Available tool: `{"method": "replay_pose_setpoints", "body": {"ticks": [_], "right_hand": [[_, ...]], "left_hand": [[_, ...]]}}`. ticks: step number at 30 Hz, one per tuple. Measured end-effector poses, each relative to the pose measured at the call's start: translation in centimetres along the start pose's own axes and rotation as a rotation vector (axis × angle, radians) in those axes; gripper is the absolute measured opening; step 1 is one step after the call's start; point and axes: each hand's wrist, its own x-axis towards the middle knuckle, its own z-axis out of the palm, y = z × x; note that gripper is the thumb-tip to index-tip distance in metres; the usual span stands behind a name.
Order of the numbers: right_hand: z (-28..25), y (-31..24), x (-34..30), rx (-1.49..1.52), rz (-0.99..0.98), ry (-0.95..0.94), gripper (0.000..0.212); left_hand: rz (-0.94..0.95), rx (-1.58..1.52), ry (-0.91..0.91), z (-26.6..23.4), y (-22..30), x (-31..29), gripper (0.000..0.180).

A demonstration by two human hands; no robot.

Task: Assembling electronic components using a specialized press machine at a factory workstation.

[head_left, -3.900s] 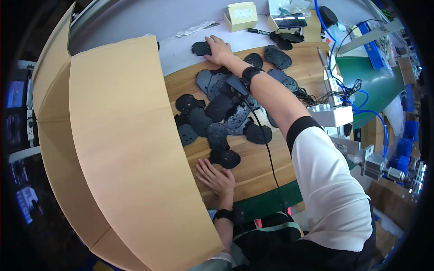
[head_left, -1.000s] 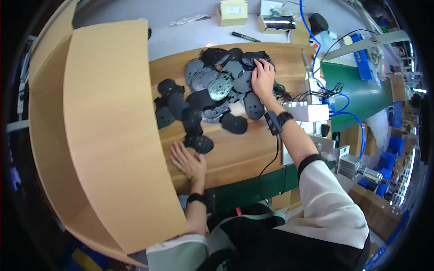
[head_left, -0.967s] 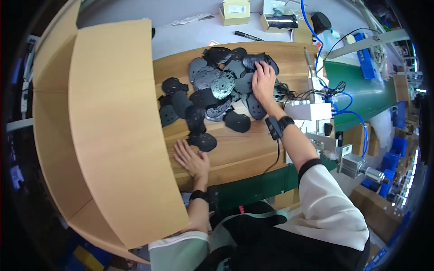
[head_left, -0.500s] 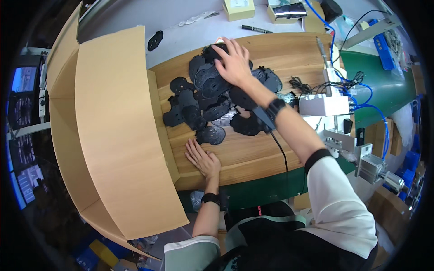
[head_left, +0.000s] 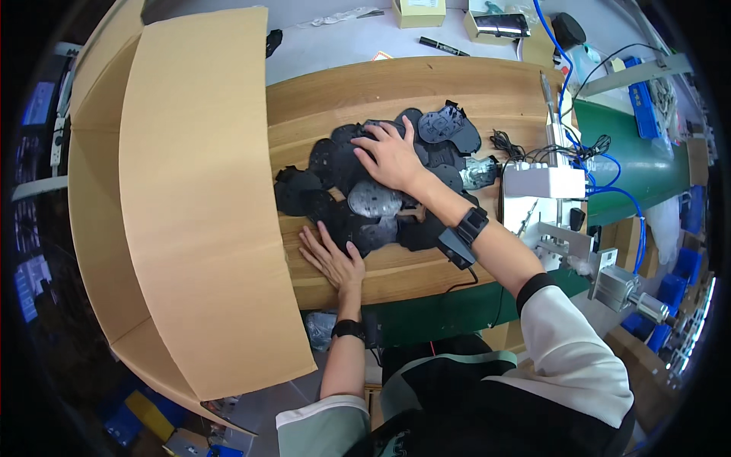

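A loose pile of black plastic plates (head_left: 375, 199), flat and rounded with cut-outs, covers the middle of the wooden board (head_left: 480, 87). My right hand (head_left: 392, 158) lies on top of the pile with its fingers spread, touching the plates from above. My left hand (head_left: 335, 260) rests flat on the board at the near left edge of the pile, fingers apart, its tips close to the nearest plates. One shiny greyish piece (head_left: 479, 174) sits at the pile's right end. The plates under my right palm are hidden.
A large open cardboard box (head_left: 202, 198) stands along the board's left side. To the right are a white device (head_left: 544, 180) with blue tubes, black cables and a metal cylinder (head_left: 620, 289). Behind the board lie a black marker (head_left: 444, 46) and small yellow boxes (head_left: 419, 13).
My right hand has drawn nearer, pulling the far plates toward me, so the pile is more compact. My left hand has shifted slightly left and away from me.
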Motion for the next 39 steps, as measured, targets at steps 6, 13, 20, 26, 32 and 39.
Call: {"method": "replay_pose_setpoints", "body": {"ticks": [6, 13, 20, 26, 32, 39], "right_hand": [[2.4, -2.3, 5.3, 0.003, -0.044, 0.24, 0.041], [7.1, -7.9, 1.4, -0.047, -0.272, -0.023, 0.039], [-2.1, 1.4, 1.0, -0.227, 0.265, 0.356, 0.052], [-3.3, 8.1, -3.7, -0.058, 0.759, 0.038, 0.078], [-1.2, 4.8, -7.0, 0.224, 0.683, 0.319, 0.064], [-6.5, 0.4, -12.3, 0.617, 0.469, 0.726, 0.049]], "left_hand": [[-0.009, -0.018, -0.092, 0.5, 0.3, 0.2, 0.077], [0.019, 0.019, 0.011, 0.3, 0.4, 0.2, 0.074], [-0.009, -0.02, 0.004, 0.3, 0.1, 0.1, 0.07], [0.031, 0.007, 0.016, 0.3, 0.3, -0.1, 0.068], [0.059, -0.032, 0.068, 1.0, -0.1, -0.3, 0.063], [0.072, -0.099, 0.108, 1.4, -0.6, -0.8, 0.06]]}}
